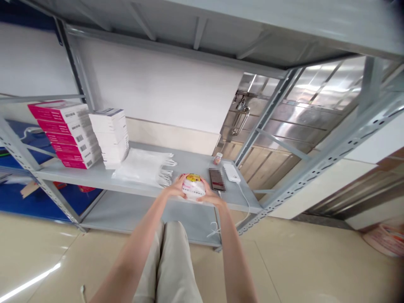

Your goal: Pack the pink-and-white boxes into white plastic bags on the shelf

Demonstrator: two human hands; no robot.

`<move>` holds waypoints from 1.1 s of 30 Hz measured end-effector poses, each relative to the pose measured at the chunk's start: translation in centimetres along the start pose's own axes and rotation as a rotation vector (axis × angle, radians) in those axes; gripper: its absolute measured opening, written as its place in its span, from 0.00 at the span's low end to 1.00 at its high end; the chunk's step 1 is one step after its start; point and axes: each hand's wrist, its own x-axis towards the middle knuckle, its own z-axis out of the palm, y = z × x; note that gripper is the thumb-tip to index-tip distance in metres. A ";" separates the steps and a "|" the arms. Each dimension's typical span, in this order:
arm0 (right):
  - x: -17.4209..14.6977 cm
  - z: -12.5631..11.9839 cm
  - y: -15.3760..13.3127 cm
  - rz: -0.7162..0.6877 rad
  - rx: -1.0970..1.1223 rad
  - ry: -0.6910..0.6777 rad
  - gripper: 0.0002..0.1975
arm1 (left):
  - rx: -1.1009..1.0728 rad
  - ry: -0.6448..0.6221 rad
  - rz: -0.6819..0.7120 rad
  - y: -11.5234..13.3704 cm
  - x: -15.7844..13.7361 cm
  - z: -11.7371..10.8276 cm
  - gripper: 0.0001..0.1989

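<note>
Two bare forearms [235,248]; left grip [176,188] and right grip [209,194] clasp one yellow-and-white package [194,186].
Shelf [189,159]: five pink-and-white boxes [74,138], labels [83,148] too small to read.

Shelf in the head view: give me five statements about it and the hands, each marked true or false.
1. The left hand and right hand hold a white package with a yellow patch. True.
2. Pink-and-white boxes are stacked toward the left end of the shelf. True.
3. The phone lies left of the package. False: the phone lies to its right.
4. The white bags are on the floor. False: the white bags lie on the shelf.
5. A white cable hangs over the shelf's front edge. True.
</note>
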 end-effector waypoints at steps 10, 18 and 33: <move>-1.0 1.6 -0.4 0.038 0.025 0.148 0.47 | -0.178 0.344 -0.016 0.4 -2.6 2.7 0.59; -1.8 3.0 -0.8 0.019 0.084 0.328 0.46 | -0.137 0.452 -0.047 0.7 -3.7 4.0 0.48; 1.3 3.7 1.0 0.071 0.139 0.633 0.38 | -0.072 0.501 -0.052 1.0 -1.3 4.1 0.45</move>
